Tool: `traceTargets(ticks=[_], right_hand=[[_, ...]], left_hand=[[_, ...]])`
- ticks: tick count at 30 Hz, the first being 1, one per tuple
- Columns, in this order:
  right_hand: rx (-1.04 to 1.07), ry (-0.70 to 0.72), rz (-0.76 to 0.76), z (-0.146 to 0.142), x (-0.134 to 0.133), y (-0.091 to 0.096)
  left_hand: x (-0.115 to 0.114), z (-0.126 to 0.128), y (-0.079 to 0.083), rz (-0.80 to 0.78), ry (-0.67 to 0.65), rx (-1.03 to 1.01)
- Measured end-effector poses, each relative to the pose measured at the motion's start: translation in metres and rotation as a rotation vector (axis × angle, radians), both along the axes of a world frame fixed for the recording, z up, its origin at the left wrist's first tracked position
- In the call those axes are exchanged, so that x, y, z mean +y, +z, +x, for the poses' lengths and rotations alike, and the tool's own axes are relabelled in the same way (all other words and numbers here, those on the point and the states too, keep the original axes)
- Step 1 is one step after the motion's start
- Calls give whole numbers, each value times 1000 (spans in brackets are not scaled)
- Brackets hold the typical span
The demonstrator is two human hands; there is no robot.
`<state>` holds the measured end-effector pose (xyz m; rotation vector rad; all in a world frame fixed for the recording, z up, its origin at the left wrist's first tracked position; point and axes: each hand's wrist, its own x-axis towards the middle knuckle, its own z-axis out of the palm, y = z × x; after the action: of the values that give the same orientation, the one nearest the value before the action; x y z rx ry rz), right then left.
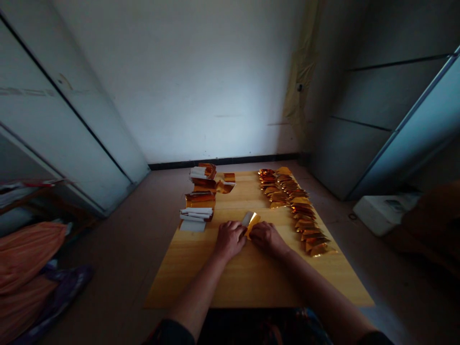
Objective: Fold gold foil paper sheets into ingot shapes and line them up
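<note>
1. The bare left hand [230,239] was curled knuckles-up, its bent fingers [235,226] pinched inward and its wrist held low.
2. The bare right hand [268,238] angled in to meet it, just beside the left – the two were almost touching, with the fingers curled down.
3. The long bare forearms [196,297] converged from the lower corners of the head view.
4. Dark cuffed sleeves [168,333] ended near the elbows – only their edges showed.
</note>
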<state>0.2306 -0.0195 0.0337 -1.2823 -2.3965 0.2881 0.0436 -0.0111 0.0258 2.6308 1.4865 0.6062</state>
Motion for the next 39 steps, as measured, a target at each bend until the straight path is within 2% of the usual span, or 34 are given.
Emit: traceTargets(ticks=[7,21,30,35,39], right_hand=[[57,19,-22,6,7,-6],[79,43,56,5,19,-15],[249,138,-25,11,28,-20],[248,186,-9,17,27,-20],[200,155,19,16,27,-19]], left_hand=[[1,0,-2,2,8,-27],[-2,-1,2,-22,-12,1],[-4,1,2,-14,14,26],[-3,1,0,0,12,13],[-3,1,-1,3,12,2]])
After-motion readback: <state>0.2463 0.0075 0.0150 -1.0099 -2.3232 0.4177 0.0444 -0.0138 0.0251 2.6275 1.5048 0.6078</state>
